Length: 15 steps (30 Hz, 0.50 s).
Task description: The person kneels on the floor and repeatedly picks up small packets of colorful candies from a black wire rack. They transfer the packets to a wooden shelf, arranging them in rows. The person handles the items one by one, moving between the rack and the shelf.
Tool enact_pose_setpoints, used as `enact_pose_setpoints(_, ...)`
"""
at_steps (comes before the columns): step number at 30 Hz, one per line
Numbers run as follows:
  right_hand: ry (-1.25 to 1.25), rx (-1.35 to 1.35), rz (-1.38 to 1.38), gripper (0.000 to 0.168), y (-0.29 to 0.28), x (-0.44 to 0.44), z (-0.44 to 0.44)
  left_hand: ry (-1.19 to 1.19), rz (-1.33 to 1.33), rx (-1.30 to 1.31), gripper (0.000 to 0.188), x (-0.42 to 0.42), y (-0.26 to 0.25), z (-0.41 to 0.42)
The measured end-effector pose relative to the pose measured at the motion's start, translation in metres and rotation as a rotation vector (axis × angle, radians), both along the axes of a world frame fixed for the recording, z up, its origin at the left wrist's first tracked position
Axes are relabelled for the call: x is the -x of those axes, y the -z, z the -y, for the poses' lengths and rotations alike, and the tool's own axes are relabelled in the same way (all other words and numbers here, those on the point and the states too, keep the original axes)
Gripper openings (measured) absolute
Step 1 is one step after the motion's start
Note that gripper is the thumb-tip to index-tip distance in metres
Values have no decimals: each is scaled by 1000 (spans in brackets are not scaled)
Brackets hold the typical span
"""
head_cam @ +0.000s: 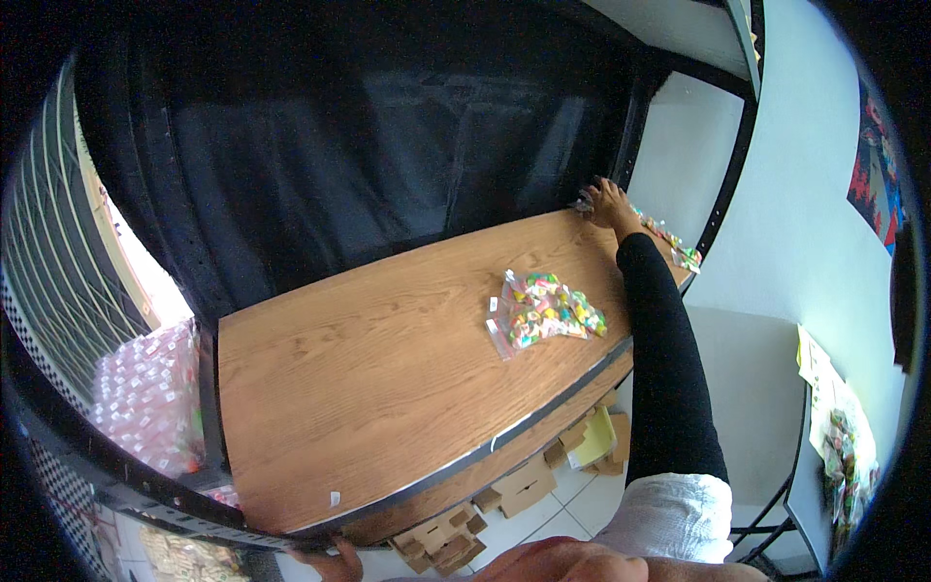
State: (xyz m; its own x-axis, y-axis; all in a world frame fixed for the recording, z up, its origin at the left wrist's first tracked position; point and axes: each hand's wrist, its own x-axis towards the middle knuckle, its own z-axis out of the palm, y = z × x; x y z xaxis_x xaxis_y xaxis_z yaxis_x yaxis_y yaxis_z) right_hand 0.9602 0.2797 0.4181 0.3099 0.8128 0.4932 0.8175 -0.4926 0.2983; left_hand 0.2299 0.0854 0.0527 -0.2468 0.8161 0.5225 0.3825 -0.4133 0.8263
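Note:
My right hand [611, 206], at the end of a black sleeve, reaches to the far right corner of the wood-grain shelf [349, 378]. Clear plastic [584, 201] shows beside its fingers; whether they grip it is hard to see. A row of small bags of colourful candy [665, 234] runs along the shelf's right edge, close to that hand. Nearer the middle right lies a loose pile of clear zip bags of candy [549, 309]. My left hand [336, 563] is at the shelf's front left edge, low in the view and partly cut off, its grip unclear.
Dark sheeting [364, 167] hangs behind the shelf, within a black metal frame [209, 393]. Many packed bags [149, 400] are stacked at left. Open cardboard boxes [520, 484] stand on the tiled floor below. A side table [804, 465] at right bears more bags.

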Motion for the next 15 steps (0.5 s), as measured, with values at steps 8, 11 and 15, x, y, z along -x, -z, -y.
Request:
enact_pose_setpoints(8,12,156,48,51,31,-36,-16,-77,200,39,107,31,61,-7)
enact_pose_setpoints(11,38,182,28,48,35,-44,-15,-9,195,-40,102,24,41,-11)
enact_pose_setpoints(15,85,213,1,44,37,-53,-15,136,60,-164,91,4,-34,-9)
